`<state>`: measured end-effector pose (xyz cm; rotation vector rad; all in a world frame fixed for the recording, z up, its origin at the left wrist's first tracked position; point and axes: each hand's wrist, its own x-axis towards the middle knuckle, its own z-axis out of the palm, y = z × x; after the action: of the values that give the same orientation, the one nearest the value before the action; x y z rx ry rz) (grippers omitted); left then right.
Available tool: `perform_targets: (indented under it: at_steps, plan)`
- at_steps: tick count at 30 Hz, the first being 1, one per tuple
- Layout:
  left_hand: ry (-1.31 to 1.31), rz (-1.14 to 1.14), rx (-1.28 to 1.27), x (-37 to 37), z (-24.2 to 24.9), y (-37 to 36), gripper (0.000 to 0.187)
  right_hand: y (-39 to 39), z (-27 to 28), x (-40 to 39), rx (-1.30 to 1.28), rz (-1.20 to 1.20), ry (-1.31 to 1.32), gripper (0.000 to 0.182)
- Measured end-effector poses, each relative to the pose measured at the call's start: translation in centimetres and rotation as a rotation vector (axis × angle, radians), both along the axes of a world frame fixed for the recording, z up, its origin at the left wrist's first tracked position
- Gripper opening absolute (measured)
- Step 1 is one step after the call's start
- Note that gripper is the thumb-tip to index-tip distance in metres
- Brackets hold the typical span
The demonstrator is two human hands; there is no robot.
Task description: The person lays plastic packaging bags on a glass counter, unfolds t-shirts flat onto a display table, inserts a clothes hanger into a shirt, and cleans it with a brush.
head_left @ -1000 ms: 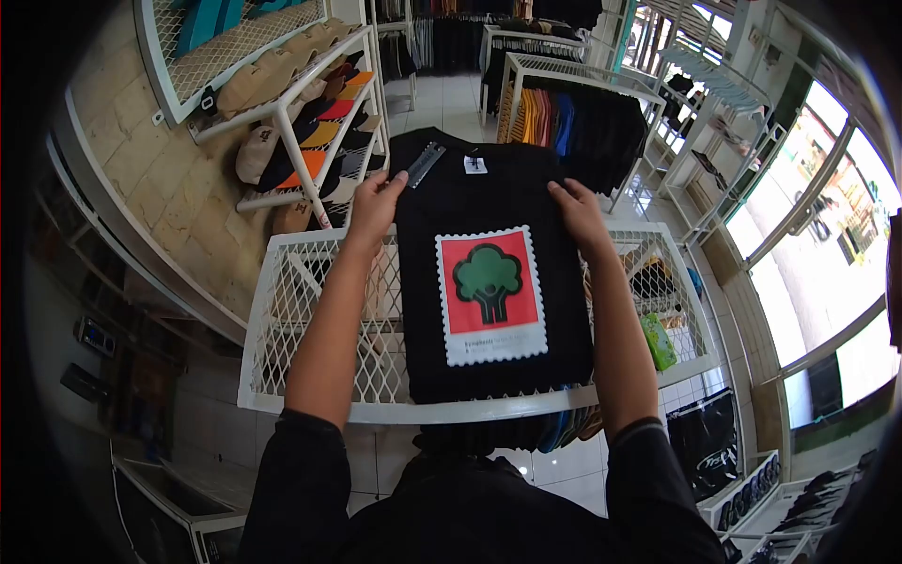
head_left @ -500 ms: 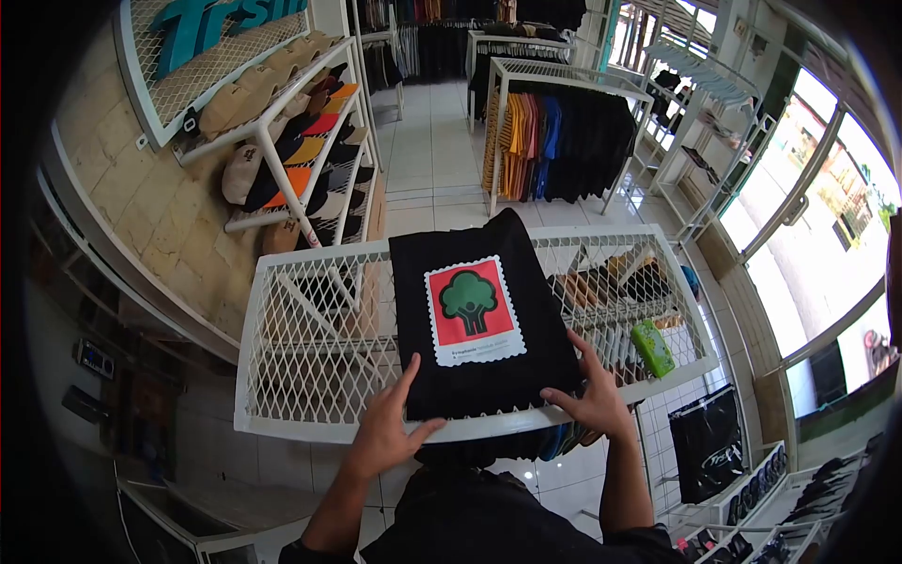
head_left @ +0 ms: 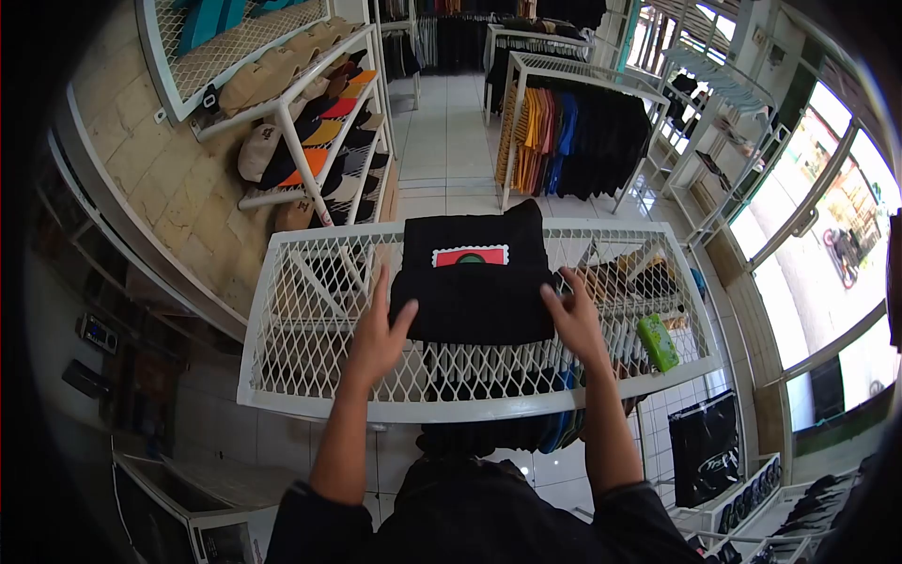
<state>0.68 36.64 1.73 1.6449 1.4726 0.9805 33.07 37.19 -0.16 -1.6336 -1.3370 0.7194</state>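
A black T-shirt lies on the white wire-mesh table top, its near part folded up and over. Above the fold shows a strip of its red stamp-shaped print with a bit of green; the rest of the print is covered. At the shirt's left edge is my left hand, fingers stretched forward and thumb apart, touching the cloth's side. My right hand rests against the opposite edge, its thumb and fingers likewise spread. Neither hand is closed round the fabric.
On the table's right part lies a green packet. Under the mesh hang several garments. A shelf of caps stands at the left, a clothes rack beyond the table. A black bag hangs at the lower right.
The shirt's near part has been folded away from me, covering most of the print. Both hands have moved forward with it, from the table's near edge to the shirt's sides.
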Motion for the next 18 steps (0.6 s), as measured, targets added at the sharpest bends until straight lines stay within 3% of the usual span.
perform_targets:
  at_steps: [2, 4, 6, 8, 10, 13, 17, 18]
  plan:
    - [-0.026, -0.016, -0.030, -0.2, -0.4, -3.5, 0.077, -4.0, 0.0, -0.5, 0.054, 0.048, -0.053, 0.066]
    - [0.247, -0.050, 0.179, -0.6, -1.0, -5.1, 0.072, -4.6, -0.2, -0.6, 0.120, 0.094, -0.105, 0.065]
    - [0.222, -0.032, 0.144, -0.4, -1.0, -4.6, 0.068, -4.5, -0.1, -0.9, 0.177, 0.103, -0.213, 0.061]
    - [0.192, -0.006, 0.125, 0.1, -0.1, -3.3, 0.065, -3.5, 0.9, -1.6, 0.251, 0.075, -0.161, 0.057]
    - [0.087, -0.020, 0.423, 1.0, 1.5, -1.7, 0.056, -2.8, 3.1, -2.9, 0.375, 0.000, -0.112, 0.049]
    - [0.125, 0.007, 0.665, 2.4, 5.2, -2.5, 0.051, -4.2, 6.3, -3.9, 0.519, -0.118, -0.204, 0.045]
    - [0.072, 0.089, 0.544, 2.4, 6.6, -6.2, 0.049, -6.7, 5.7, -3.5, 0.599, -0.225, -0.257, 0.035]
    - [0.048, 0.089, 0.338, 2.2, 6.2, -7.1, 0.050, -7.4, 5.0, -3.3, 0.499, -0.170, -0.189, 0.035]
